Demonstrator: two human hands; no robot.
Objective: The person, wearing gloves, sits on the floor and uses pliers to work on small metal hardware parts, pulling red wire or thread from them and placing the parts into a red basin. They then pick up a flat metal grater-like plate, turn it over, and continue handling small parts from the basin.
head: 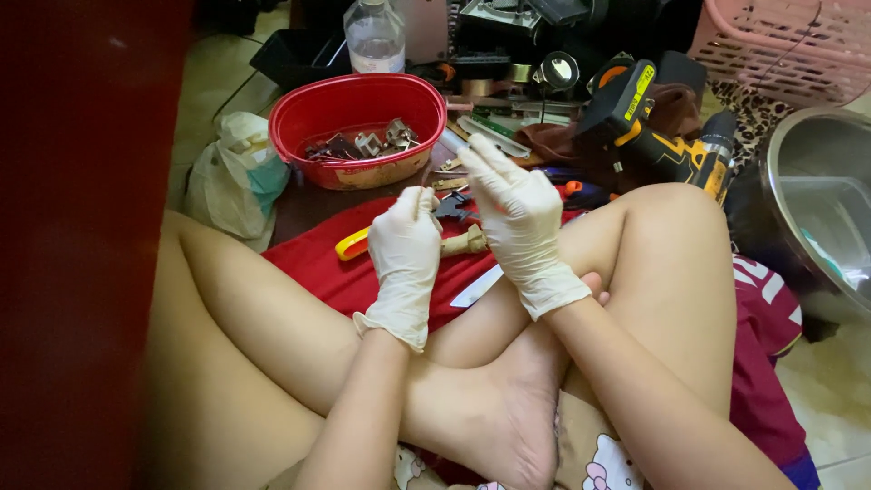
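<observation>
Floor-level workspace, red cloth (318, 263) over clutter. Left hand (406, 249), white latex glove, fingers curled, pinching small dark metal part (451, 206). Right hand (517, 218), gloved, fingers extended, touching same part. Beyond hands: red plastic basin (299, 118) of metal pieces, apparently unsorted.

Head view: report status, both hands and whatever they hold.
Left hand and right hand gloved, raised together; held item too small to tell. Red bowl of metal parts behind. Cordless drill right.
</observation>
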